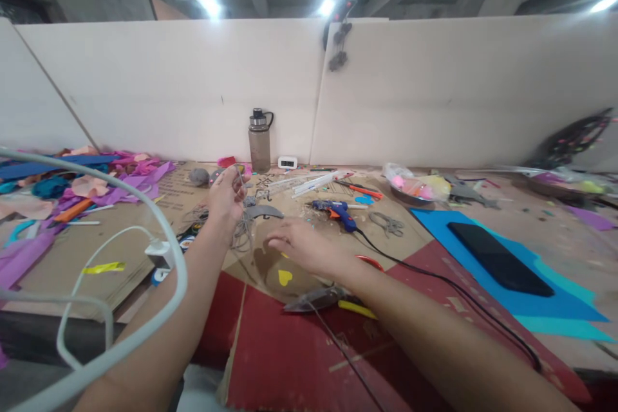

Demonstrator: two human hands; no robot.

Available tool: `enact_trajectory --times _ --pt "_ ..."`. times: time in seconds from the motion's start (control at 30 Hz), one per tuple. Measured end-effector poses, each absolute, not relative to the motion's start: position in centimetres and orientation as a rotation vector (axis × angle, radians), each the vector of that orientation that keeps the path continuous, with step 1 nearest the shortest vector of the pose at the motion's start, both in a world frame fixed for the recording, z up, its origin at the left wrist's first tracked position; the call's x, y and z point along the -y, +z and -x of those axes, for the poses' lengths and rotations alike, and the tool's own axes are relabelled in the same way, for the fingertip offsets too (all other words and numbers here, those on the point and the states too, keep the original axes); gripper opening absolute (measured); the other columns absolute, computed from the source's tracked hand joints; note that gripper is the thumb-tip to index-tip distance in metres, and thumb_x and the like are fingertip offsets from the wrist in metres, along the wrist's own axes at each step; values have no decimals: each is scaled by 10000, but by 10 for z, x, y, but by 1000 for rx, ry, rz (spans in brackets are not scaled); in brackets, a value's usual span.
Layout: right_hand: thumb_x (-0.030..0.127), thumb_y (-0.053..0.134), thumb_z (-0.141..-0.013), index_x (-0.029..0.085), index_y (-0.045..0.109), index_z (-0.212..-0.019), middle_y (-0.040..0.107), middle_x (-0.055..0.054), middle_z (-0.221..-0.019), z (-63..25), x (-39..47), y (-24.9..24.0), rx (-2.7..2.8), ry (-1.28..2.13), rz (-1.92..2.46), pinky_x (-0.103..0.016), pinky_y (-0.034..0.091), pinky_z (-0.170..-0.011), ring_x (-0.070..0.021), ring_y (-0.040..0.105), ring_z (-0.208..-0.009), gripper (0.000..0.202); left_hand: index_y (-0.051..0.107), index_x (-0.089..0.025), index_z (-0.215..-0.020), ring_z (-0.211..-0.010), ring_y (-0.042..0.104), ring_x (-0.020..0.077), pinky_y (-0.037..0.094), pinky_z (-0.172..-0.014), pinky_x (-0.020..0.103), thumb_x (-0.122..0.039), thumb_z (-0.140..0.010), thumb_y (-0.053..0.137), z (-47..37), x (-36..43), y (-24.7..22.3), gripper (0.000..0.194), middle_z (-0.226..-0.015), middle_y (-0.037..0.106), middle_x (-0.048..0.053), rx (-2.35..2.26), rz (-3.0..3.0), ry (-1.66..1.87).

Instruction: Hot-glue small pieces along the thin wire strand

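While your hands were apart, the left hand (pixel 230 198) seemed to pinch grey wire (pixel 247 224), perhaps raised for a clearer look; a bottle (pixel 261 148) stood behind. Your right hand (pixel 302 244) hung palm-down, its grip unclear, near the glue gun (pixel 338 211), probably laid within reach. Rightward, a bowl (pixel 410 198) held pink balls (pixel 398 181).

– What colours run along the surface's far edge?
– A smoky grey bottle (pixel 261 147) with a black-and-silver cap, and a white clock (pixel 288 162) with a dark display.
– Toward its left edge?
– Scraps (pixel 51 187) in purple, pink, teal, blue and peach.
– And nearer the right edge?
– A black phone (pixel 499 259) over bright blue and turquoise sheets (pixel 437 226).
– The middle and near edge?
– Grey wire (pixel 244 232), a blue glue gun (pixel 342 214) with an orange trigger, a plain yellow heart (pixel 285 278), and cardboard (pixel 280 354) going from brown to red.
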State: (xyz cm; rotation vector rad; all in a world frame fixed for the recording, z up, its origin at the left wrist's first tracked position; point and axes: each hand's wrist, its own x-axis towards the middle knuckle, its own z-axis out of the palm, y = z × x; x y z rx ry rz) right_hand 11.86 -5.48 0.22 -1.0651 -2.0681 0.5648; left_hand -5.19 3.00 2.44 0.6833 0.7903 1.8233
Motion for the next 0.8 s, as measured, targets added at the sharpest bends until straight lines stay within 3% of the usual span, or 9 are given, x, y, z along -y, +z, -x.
enact_trajectory --times 0.07,0.13,0.27,0.37,0.5,0.6,0.8 --pt "313 469 -861 227 631 -649 645 -2 -672 -141 49 7 2154 495 1211 -271 433 -642 -145 557 -644 280 620 -148 -763 -516 585 54 332 -359 119 -189 -676 697 49 -29 24 123 -663 627 -21 -763 -714 1786" --pt "320 383 -896 185 621 -755 646 -35 -728 -169 40 9 2029 380 1375 -289 415 -641 -163 552 -672 308 614 -152 -761 -494 562 53 317 -349 127 -208 -657 719 45 -26 24 158 -644 606 -30 -744 -731 1760" --pt "340 501 -841 156 617 -855 668 -111 -865 -214 18 -7 1825 99 1868 -314 428 -741 -223 604 -835 218 601 -153 -753 -462 507 43 304 -353 128 -237 -623 745 37 -21 23 211 -599 558 -46 -748 -793 1686" --pt "329 597 -769 139 635 -857 669 -165 -902 -225 3 -28 1790 244 2058 -353 436 -779 -284 612 -916 212 605 -149 -761 -447 472 37 271 -346 135 -251 -598 764 32 -19 19 250 -598 544 -50 -738 -835 1622" --pt "201 629 -666 154 632 -744 658 -113 -715 -225 -15 -42 1699 448 2095 -335 445 -655 -253 625 -715 91 605 -145 -743 -440 433 31 227 -346 147 -258 -575 782 26 -17 12 269 -596 534 -48 -773 -890 1585" --pt "228 607 -664 182 609 -681 615 -47 -604 -227 -20 -42 1604 555 2052 -316 437 -589 -211 589 -612 49 588 -146 -712 -434 402 26 209 -353 149 -292 -588 779 24 -15 10 270 -567 494 -55 -797 -931 1558" --pt "254 503 -729 194 556 -939 603 -3 -732 -216 -2 -33 1459 642 1748 -261 452 -570 -150 567 -632 225 572 -137 -692 -437 389 15 147 -358 143 -291 -569 776 25 -15 10 284 -579 479 -54 -846 -925 1565"
